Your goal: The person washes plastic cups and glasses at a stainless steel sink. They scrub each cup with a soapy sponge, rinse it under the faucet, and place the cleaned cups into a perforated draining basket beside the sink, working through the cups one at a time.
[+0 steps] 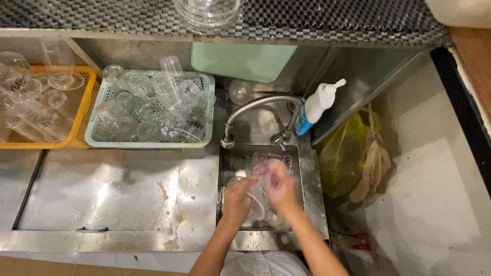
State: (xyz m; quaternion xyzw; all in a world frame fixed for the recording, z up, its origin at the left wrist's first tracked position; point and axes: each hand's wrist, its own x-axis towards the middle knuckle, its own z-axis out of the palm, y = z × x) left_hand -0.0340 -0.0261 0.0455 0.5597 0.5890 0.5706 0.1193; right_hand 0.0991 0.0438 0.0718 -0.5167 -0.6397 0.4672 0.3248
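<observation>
Both my hands are down in the small steel sink. My left hand grips a clear plastic cup from the left. My right hand is closed around something pinkish, blurred, pressed against the cup's top. More clear cups lie in the sink under my hands. The curved steel tap arches over the sink's back edge, and no water shows at its spout.
A pale green basket and an orange basket of clear cups and glasses stand on the steel counter at the left. A white pump bottle stands behind the tap. A yellow bag and a mop head lie to the right.
</observation>
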